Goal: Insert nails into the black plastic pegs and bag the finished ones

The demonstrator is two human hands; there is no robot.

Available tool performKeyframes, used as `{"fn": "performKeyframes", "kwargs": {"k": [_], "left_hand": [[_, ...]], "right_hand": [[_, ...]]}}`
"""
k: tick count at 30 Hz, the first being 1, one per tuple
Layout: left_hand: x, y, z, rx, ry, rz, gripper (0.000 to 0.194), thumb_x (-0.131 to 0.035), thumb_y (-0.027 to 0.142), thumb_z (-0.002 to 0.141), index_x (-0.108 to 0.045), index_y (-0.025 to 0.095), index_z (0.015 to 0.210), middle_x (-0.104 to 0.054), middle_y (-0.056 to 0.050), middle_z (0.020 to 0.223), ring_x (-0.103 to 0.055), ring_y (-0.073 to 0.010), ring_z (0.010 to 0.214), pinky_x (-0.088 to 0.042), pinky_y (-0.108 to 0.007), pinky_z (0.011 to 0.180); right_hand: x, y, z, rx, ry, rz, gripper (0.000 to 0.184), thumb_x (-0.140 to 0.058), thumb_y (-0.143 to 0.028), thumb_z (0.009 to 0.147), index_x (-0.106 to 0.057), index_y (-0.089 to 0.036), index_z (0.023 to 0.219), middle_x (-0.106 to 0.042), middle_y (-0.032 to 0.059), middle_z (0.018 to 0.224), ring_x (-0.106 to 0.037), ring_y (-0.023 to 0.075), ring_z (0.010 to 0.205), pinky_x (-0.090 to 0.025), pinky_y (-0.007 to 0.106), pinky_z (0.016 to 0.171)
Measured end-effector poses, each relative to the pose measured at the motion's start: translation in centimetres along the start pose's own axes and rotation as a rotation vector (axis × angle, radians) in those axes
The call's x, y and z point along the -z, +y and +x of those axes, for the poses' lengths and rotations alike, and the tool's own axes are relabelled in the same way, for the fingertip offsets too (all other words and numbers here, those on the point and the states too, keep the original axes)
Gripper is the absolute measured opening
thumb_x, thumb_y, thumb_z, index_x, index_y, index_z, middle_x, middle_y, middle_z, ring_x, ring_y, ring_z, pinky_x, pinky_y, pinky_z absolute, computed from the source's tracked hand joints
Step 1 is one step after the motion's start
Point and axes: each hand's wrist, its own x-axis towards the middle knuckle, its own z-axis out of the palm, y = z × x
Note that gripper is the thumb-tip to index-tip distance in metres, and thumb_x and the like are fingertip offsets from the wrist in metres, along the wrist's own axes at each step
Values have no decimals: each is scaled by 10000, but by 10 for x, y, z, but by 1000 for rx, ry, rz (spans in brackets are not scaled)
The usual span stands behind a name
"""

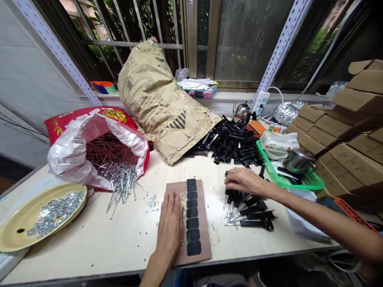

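My left hand (170, 223) lies flat along the left side of a brown board (205, 223), fingers stretched out and nothing gripped. Down the board runs a column of black rounded squares (193, 223). My right hand (243, 181) reaches over a small pile of black-handled pieces with thin metal shafts (253, 223). Its fingers are curled and close together; what they hold, if anything, is hidden. Between my left hand and the red bag is a little heap of small silvery pieces (153, 202).
A red-and-white bag (72, 159) spills long metal pins (124, 183). At left, a yellow plate (8, 227) holds small shiny parts. A paper sack (158, 103) leans beside heaped black parts (236, 143). Rightward stand a green basket (311, 184) and cardboard boxes (350, 167).
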Motion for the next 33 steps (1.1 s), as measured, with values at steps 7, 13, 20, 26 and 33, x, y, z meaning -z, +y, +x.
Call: {"fn": "performKeyframes", "kwargs": {"k": [7,13,20,26,33], "left_hand": [[4,27,57,-34,5,-8,403,-370,254,930,-489,125,1292,-455,-159,1399,-334,-273,1345,-342,-506,1068],[2,27,93,-47,64,-12,413,-385,245,923,-463,121,1309,-460,-161,1395,-343,-273,1342,-364,-484,1057],[-7,30,124,-86,-31,47,392,-335,85,862,-568,154,1169,-624,-146,1136,-525,-307,1146,-413,-510,935],[4,23,133,419,-32,-328,285,-454,371,871,-643,158,894,-671,-80,757,-639,-270,729,-461,-328,609],[7,19,126,217,47,-393,407,-443,220,849,-563,201,1237,-652,-94,1108,-601,-263,1019,-476,-387,852]], "right_hand": [[-23,19,148,-277,155,-260,225,-422,-241,940,-610,-157,1029,-611,121,1048,-511,226,997,-375,310,787],[-34,15,162,-293,167,-289,237,-382,-102,904,-601,-123,992,-580,150,1063,-522,234,976,-376,358,822],[-27,-11,116,29,104,305,275,-503,-334,889,-528,-180,1116,-607,31,921,-584,130,747,-429,228,636],[-18,28,173,-276,240,-47,246,-539,-324,889,-540,-175,1086,-556,90,1119,-554,190,965,-434,286,761],[-20,8,167,-397,263,-204,194,-481,-243,872,-581,-121,985,-550,150,1096,-533,237,959,-424,297,688]]}}
